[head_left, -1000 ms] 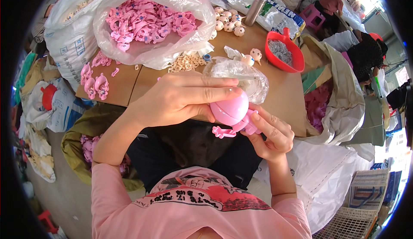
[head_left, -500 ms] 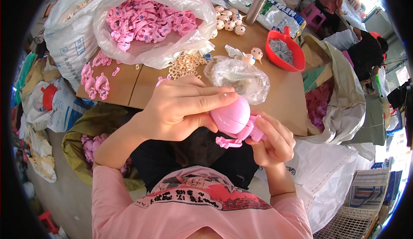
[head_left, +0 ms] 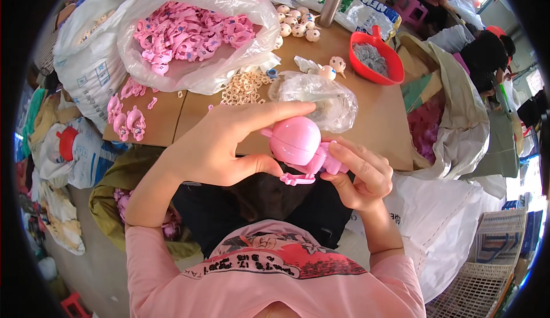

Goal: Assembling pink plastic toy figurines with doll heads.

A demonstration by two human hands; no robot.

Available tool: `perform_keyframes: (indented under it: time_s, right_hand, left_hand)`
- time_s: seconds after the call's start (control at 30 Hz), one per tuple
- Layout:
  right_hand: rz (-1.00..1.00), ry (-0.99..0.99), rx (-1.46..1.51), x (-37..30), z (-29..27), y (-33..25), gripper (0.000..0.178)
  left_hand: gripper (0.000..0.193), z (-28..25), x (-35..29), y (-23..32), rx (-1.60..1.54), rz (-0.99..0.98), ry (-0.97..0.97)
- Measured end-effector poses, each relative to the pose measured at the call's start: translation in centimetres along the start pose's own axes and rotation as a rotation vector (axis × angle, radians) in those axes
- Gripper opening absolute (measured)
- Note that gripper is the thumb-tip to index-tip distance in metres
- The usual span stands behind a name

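A pink plastic toy figure point(head_left: 295, 140) with a large round head is in front of me, above my lap. My right hand point(head_left: 364, 175) grips its small body between thumb and fingers, at the right end. Around the head's left side curves my left hand point(head_left: 220, 140), thumb and forefinger spread wide apart. The thumb tip comes close to a thin pink strap-like part point(head_left: 298, 179) that sticks out below the head; whether they touch I cannot tell. Some fingers of the left hand are hidden behind it.
On the brown table point(head_left: 378, 120) lie a crumpled clear bag point(head_left: 338, 109), small beige pieces point(head_left: 243, 87) and pink parts point(head_left: 135, 122). Behind are a plastic bag of pink parts point(head_left: 195, 37), round painted heads point(head_left: 298, 29), a metal flask point(head_left: 331, 8) and a red scoop point(head_left: 395, 69). People sit far right.
My left hand has loosened from the toy's head, its thumb and forefinger moving apart. The toy has shifted a little left and up, still in my right hand.
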State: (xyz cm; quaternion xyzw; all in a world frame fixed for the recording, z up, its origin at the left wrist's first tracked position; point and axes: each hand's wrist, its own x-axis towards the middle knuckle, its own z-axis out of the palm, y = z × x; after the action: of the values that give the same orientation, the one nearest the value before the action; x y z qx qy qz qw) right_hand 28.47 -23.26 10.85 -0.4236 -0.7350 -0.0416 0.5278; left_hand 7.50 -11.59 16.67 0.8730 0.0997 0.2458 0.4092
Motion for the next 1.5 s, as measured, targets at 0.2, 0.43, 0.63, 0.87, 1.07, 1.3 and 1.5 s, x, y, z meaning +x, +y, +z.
perform_keyframes:
  time_s: [0.2, 0.43, 0.63, 0.87, 1.07, 1.3, 1.5]
  right_hand:
    - [-0.002, 0.03, 0.027, -0.3, -0.3, 0.0, 0.037]
    - [-0.045, 0.062, 0.06, -0.3, -0.3, 0.3, 0.035]
    - [0.415, 0.242, 0.543, -1.6, 1.3, 1.1, 0.035]
    - [0.73, 0.379, 1.571, -3.4, 5.4, 0.7, 0.045]
    - [0.741, 0.205, 1.173, -3.1, 4.4, 0.9, 0.067]
    - [0.401, -0.035, 0.444, 0.6, 2.0, -0.4, 0.08]
    - [0.233, -0.083, 0.184, 0.9, 2.8, -0.6, 0.053]
  left_hand:
    - [0.063, 0.6, 0.3, -1.3, 0.232, 0.226, 0.021]
    - [0.057, 1.9, 0.0, -1.1, 0.305, 0.372, 0.166]
    - [0.055, 0.4, 0.8, -2.4, -0.069, 0.098, 0.137]
    - [0.071, 5.2, -0.3, -3.9, -1.012, -0.017, 0.336]
    - [0.061, 5.1, -1.2, -3.7, -0.736, -0.024, 0.43]
    - [0.059, 4.9, -1.6, -2.3, -0.229, 0.062, 0.51]
    - [0.055, 5.2, -2.3, -2.1, -0.12, 0.064, 0.526]
